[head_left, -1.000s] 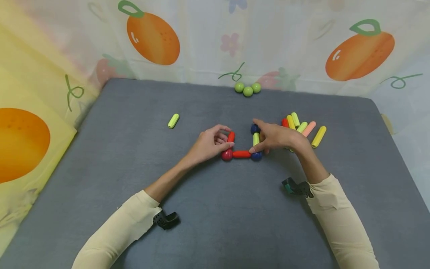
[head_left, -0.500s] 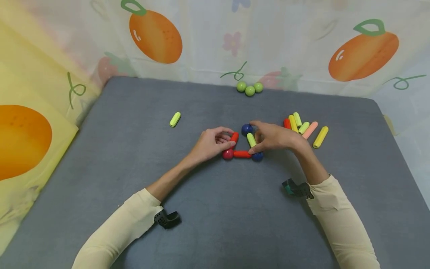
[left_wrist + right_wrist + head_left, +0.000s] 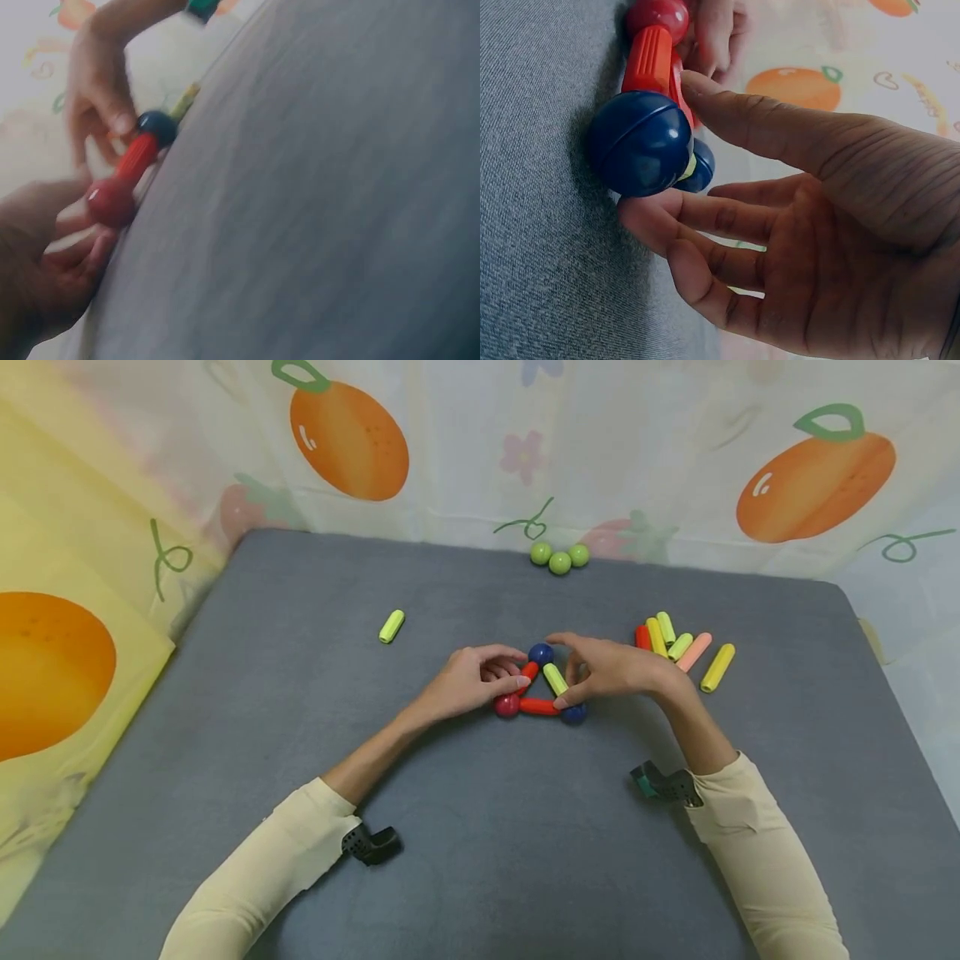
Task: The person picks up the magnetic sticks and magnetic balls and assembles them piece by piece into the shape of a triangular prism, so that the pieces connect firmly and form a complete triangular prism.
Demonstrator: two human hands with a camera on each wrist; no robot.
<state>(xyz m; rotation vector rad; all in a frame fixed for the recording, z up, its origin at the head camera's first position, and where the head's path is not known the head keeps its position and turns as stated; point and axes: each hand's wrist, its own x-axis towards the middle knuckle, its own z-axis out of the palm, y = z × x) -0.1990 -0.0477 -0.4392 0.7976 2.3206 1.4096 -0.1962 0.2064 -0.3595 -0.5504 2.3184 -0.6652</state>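
Observation:
A small triangle of magnetic rods and balls lies on the table between both hands. Its near side is a red rod (image 3: 540,707), joining a red ball (image 3: 507,706) at left to a near blue ball (image 3: 573,713) at right. A yellow-green rod (image 3: 556,680) runs from there to the far blue ball (image 3: 541,654). My left hand (image 3: 474,681) pinches the second red rod (image 3: 529,672), on the left side, beside the red ball. My right hand (image 3: 611,667) holds the right side, its thumb at the near blue ball and a fingertip by the far one; its fingers curl around the near ball (image 3: 641,142).
Several loose rods, among them a yellow rod (image 3: 717,667) and a salmon rod (image 3: 693,652), lie right of the right hand. A single yellow-green rod (image 3: 392,627) lies at left. Three green balls (image 3: 559,562) sit at the table's back edge, before a patterned curtain (image 3: 465,443).
The far blue ball and the yellow-green rod have swung left, and the left red rod has tilted right. Their ends now meet at the far blue ball, turning an open U into a triangle.

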